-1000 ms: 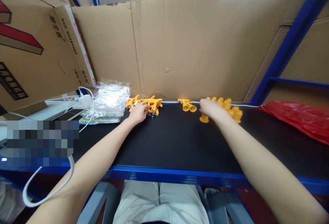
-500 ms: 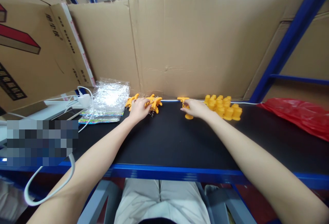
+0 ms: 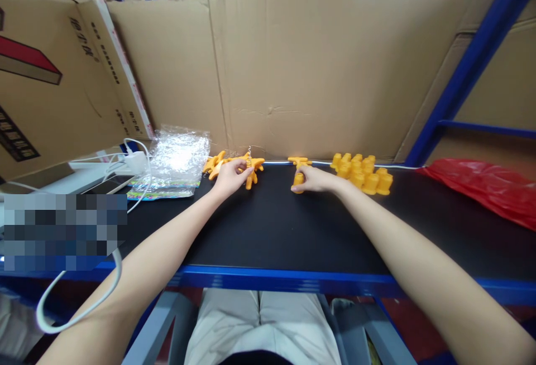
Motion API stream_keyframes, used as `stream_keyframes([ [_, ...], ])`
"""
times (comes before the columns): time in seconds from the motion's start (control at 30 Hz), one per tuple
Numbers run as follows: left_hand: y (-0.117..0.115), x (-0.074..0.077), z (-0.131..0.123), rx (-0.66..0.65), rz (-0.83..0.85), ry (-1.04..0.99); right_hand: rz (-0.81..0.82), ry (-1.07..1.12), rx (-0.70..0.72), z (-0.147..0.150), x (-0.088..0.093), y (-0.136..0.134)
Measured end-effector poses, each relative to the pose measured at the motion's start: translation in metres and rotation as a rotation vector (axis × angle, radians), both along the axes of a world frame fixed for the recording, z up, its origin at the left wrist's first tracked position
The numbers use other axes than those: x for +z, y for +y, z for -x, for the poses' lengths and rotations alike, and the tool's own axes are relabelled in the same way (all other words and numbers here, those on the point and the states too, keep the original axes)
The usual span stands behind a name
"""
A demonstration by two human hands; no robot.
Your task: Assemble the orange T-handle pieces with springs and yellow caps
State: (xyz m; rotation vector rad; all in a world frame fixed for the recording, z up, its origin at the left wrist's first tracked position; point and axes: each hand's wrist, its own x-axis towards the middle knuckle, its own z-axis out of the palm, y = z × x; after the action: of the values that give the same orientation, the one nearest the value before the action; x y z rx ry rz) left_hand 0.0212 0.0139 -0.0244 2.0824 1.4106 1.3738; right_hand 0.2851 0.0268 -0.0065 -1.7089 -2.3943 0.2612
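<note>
My left hand (image 3: 230,175) pinches an orange Y-shaped plastic piece (image 3: 249,171) with a small metal ring, lifted just off a pile of similar orange pieces (image 3: 216,163) at the back of the black table (image 3: 276,225). My right hand (image 3: 313,178) grips a small orange cup-shaped part (image 3: 298,181) standing on the table. Right of that hand, a cluster of the same cup-shaped parts (image 3: 363,172) stands by the cardboard wall. One more orange piece (image 3: 298,161) lies behind my right hand.
A crinkled clear plastic bag (image 3: 178,155) lies at the left, beside a white charger and cable (image 3: 133,159). A cardboard wall (image 3: 310,69) closes the back. A red plastic bag (image 3: 486,186) lies at the right. A blue shelf post (image 3: 464,75) rises at the right.
My right hand moved left from the cup cluster, carrying one cup part toward the middle. My left hand picked a Y-shaped piece out of its pile.
</note>
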Motion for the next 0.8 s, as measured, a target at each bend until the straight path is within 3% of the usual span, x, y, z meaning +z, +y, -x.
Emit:
stream_keyframes([
  [0.2, 0.001, -0.005, -0.003, -0.128, 0.153, -0.057, 0.092, 0.123, 0.039, 0.004, -0.004, -0.001],
  [0.43, 0.004, -0.011, 0.001, -0.083, 0.100, 0.197, 0.087, 0.066, 0.007, 0.006, -0.003, -0.003],
  [0.67, -0.001, -0.011, -0.003, -0.162, 0.127, 0.273, 0.079, 0.024, 0.016, 0.009, -0.004, -0.004],
  [0.8, -0.001, -0.013, -0.006, -0.190, 0.121, 0.319, 0.011, -0.127, 0.009, 0.013, -0.001, -0.009],
])
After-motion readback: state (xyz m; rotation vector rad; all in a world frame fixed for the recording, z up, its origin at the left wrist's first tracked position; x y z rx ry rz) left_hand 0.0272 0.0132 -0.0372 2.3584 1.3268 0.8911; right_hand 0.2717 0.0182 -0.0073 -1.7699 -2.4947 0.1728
